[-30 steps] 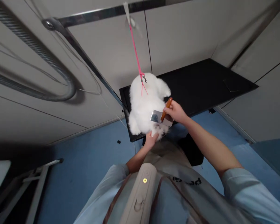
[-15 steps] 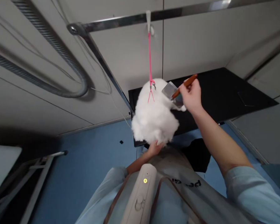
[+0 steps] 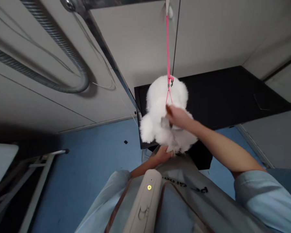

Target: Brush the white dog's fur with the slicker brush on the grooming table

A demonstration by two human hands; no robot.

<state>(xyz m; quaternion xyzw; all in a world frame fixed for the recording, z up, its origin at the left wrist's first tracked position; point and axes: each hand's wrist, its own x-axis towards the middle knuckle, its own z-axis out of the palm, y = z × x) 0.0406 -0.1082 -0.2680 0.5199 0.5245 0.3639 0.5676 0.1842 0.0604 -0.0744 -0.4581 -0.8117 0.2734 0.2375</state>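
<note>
In the head view, the right hand [image 3: 180, 117] was closed around the brown handle [image 3: 168, 110] of a slicker brush [image 3: 165, 122], whose metal head was at the coat of a white fluffy dog [image 3: 157, 97]; the brush was somewhat blurred. The dog was on the black table [image 3: 223, 97], at the end which is on the person's left. A pink grooming leash [image 3: 167, 48] came down to the dog from above. The left hand [image 3: 163, 153] touched the long fur at the near edge of the dog, but how firmly its fingers gripped, I could not tell, because the fur partly covered them.
</note>
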